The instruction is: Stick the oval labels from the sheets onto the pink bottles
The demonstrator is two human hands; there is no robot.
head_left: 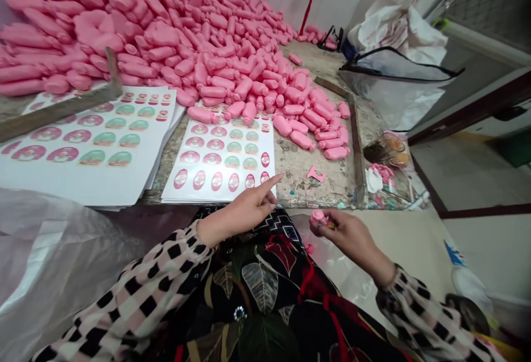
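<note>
My left hand (246, 207) is at the front edge of a sheet of stickers (219, 176). Its index finger points to the right, the other fingers are partly curled, and nothing shows in them. The sheet carries rows of pink and green labels and several red-pink oval ones. In front of the table edge, my right hand (352, 234) is closed around a small pink bottle (318, 219) with the round end facing up and left. Most of the bottle is hidden by the fingers. A pink T-shaped piece (316, 174) lies on the table beyond that hand.
A large heap of pink bottles (232, 68) covers the back of the table. Another stack of label sheets (99, 174) lies at left, under a wooden strip (62, 110). A wooden rail (357, 146) borders the right side, with a brush (379, 151) beyond it.
</note>
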